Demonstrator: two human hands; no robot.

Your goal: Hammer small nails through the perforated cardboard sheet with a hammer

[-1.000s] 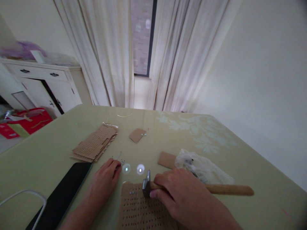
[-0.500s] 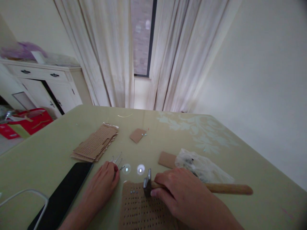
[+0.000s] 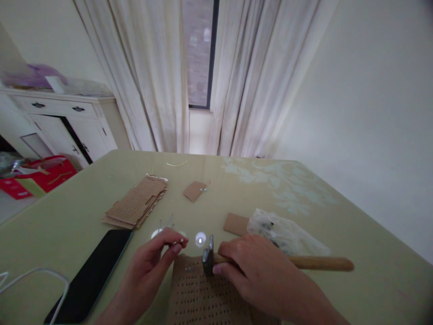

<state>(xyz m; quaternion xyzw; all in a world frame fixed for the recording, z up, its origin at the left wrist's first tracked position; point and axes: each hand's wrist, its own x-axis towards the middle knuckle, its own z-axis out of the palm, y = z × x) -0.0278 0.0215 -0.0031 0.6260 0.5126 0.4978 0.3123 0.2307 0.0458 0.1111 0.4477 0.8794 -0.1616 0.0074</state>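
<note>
My right hand (image 3: pixel 260 271) is closed round the wooden handle of a hammer (image 3: pixel 209 261), close under its metal head. The hammer head rests over a brown cardboard piece (image 3: pixel 199 298) punched with rows of small holes. Several small metal nail heads (image 3: pixel 190 269) show near the cardboard's top left. My left hand (image 3: pixel 152 262) pinches a small nail (image 3: pixel 181 241) between thumb and forefinger, just above the cardboard's upper left corner; the fingers hide most of it. Behind those fingers, loose nails (image 3: pixel 168 220) stick up from the table.
A stack of perforated cardboard (image 3: pixel 133 203) lies left, above a black tablet-like slab (image 3: pixel 91 275) with a white cable (image 3: pixel 43 270). Beyond are a small cardboard piece (image 3: pixel 194 191), another cardboard piece (image 3: pixel 235 224) and a clear plastic bag (image 3: pixel 287 234), all on the table (image 3: pixel 352 234).
My left hand has moved right from the loose nails toward the cardboard, now with a small nail in its fingertips. My right hand and the hammer have hardly moved.
</note>
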